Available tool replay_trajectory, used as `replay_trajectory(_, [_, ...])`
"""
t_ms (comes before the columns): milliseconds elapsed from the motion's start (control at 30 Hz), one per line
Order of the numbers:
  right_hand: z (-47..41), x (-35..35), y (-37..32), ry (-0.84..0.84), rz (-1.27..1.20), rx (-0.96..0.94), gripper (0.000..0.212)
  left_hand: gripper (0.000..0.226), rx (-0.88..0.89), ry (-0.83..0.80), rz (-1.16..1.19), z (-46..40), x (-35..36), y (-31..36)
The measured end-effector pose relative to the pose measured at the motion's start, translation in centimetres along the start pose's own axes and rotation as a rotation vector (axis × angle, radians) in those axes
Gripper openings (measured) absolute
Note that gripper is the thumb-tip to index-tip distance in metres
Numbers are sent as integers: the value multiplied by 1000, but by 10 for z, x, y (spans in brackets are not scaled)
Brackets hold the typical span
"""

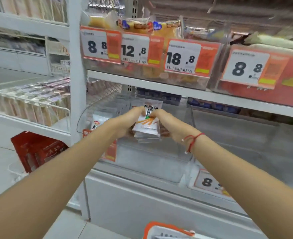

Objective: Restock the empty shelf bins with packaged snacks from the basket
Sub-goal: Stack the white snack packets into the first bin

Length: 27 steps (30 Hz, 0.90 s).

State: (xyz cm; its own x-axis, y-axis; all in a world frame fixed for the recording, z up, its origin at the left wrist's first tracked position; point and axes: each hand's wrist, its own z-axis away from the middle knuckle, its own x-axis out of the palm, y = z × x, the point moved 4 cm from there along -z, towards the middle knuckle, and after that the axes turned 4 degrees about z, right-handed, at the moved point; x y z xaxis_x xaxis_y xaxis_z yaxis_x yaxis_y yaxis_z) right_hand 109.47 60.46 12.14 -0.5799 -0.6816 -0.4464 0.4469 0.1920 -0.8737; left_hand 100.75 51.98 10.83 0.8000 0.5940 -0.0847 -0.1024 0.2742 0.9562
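Note:
A stack of white snack packets (147, 125) with black lettering and orange sticks printed on them is held over a clear plastic shelf bin (152, 157) on the middle shelf. My left hand (128, 119) grips the stack's left side. My right hand (166, 123), a red string on its wrist, grips the right side. More of the same white packets (99, 121) lie in the clear bin to the left. The orange-rimmed basket (166, 230) shows at the bottom edge, with packets inside.
The upper shelf holds full bins with price tags 8.8 (97, 46), 12.8 (133, 50), 18.8 (180, 58). A clear bin (237, 135) lies to the right. A wire rack of packets (30, 104) juts out left, a red crate (37, 150) below it.

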Motion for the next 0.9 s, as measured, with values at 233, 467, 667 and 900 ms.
replay_trajectory(233, [-102,47,17,54,266,-135,45,27,-19,148,-57,-71,-19,-9])
replay_trajectory(467, [-154,64,34,100,281,-193,57,21,14,235,-363,-130,-21,-11])
replay_trajectory(667, [-170,61,40,155,242,-271,44,39,97,460,-1243,-124,-22,-2])
replay_trajectory(900, [-169,59,52,107,32,-224,38,33,309,523,-1695,-119,-15,15])
